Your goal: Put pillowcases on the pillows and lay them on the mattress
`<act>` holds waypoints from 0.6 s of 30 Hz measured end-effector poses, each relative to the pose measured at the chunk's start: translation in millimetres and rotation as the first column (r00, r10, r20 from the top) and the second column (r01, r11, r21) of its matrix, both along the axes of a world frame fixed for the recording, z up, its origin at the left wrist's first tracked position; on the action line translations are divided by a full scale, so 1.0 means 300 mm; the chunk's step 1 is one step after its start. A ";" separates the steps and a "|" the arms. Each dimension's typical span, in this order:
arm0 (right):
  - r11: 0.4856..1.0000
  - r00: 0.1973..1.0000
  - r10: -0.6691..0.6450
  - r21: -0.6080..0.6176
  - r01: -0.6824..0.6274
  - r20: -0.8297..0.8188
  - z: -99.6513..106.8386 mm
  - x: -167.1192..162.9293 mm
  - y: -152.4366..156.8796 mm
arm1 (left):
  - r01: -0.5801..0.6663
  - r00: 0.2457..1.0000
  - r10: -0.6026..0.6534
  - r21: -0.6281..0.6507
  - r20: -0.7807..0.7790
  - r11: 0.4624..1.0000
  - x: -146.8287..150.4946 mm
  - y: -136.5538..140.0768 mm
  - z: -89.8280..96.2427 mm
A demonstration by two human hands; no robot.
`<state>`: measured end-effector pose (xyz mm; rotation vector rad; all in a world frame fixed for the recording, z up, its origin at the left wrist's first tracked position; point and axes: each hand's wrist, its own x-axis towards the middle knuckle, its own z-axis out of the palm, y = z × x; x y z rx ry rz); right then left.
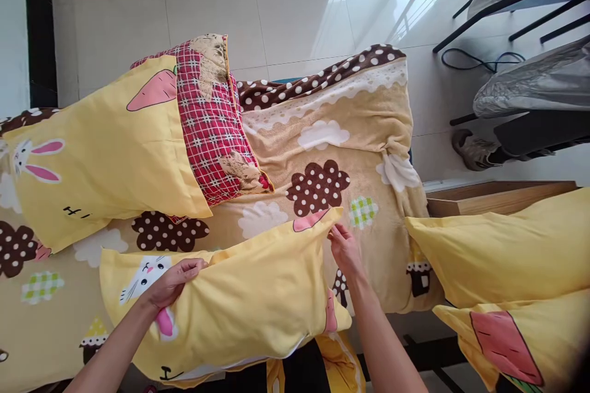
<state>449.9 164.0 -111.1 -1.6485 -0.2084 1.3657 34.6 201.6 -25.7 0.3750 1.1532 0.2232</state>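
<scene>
A yellow pillow [258, 288] with a white rabbit face and pink carrots lies tilted across the near side of the bed. My left hand [177, 279] pinches its upper edge beside the rabbit print. At the far right end, my right hand [345, 249] grips the side edge just below the top corner. White lining or filling shows along the lower edge, close to my body. Beyond it, a red plaid pillow [209, 129] sticks out of a yellow pillowcase [110, 147] printed with a rabbit, a carrot and "Hi".
A tan blanket [318, 123] with cloud and polka-dot prints covers the bed. More yellow pillows [502, 252] stand at the right, near a wooden drawer [498, 196]. A person's shoe [474, 150] and covered chairs [530, 83] are at the upper right, with a cable on the tiled floor.
</scene>
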 end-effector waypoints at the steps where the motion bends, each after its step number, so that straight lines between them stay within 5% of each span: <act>1: 1.000 0.998 -0.027 0.002 0.027 0.050 -0.002 0.003 -0.011 | -0.054 0.999 0.054 -0.032 -0.006 0.998 -0.005 -0.009 -0.005; 5: 1.000 0.989 -0.018 0.001 0.018 0.145 0.038 -0.013 -0.064 | -0.170 0.985 0.169 -0.104 -0.023 0.980 -0.008 -0.041 -0.027; 10: 0.951 0.938 0.309 -0.033 -0.308 0.157 0.109 -0.125 -0.076 | -0.239 0.971 0.237 -0.125 -0.027 0.963 0.001 -0.059 -0.035; 13: 0.922 0.913 0.379 0.019 -0.386 0.149 0.126 -0.201 -0.051 | -0.238 0.971 0.240 -0.138 -0.005 0.961 -0.005 -0.067 -0.027; 18: 0.874 0.796 0.418 0.045 -0.484 0.438 0.160 -0.269 -0.031 | -0.217 0.976 0.215 -0.059 -0.034 0.974 -0.026 -0.082 -0.011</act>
